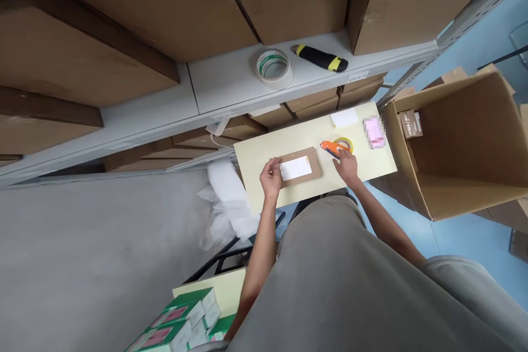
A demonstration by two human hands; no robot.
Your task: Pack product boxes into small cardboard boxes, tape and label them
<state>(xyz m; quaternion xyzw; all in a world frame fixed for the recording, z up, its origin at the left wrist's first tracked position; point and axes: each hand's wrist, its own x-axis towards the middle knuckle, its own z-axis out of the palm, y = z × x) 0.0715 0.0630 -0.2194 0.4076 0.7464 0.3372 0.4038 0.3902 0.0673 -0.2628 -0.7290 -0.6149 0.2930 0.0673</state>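
Observation:
A flat brown cardboard box (pixel 315 166) with a white label (pixel 296 168) on top lies on the pale yellow tabletop (pixel 264 198). My left hand (pixel 271 177) is at its left end, fingers curled together against the edge. To the right of the box, my right hand (pixel 346 166) has its fingers closed around the near end of an orange tape dispenser (pixel 330 147). A yellow-rimmed tape roll (pixel 344 143) shows beside the dispenser. The undersides of my fingers are hidden on both hands.
White tape (pixel 274 69) and a black-yellow utility knife (pixel 322 59) lie on the shelf (pixel 223 88). A large open carton (pixel 466 137) stands right of the table. White wrap (pixel 229 192) hangs at left; green-white boxes (pixel 181 313) are stacked lower left.

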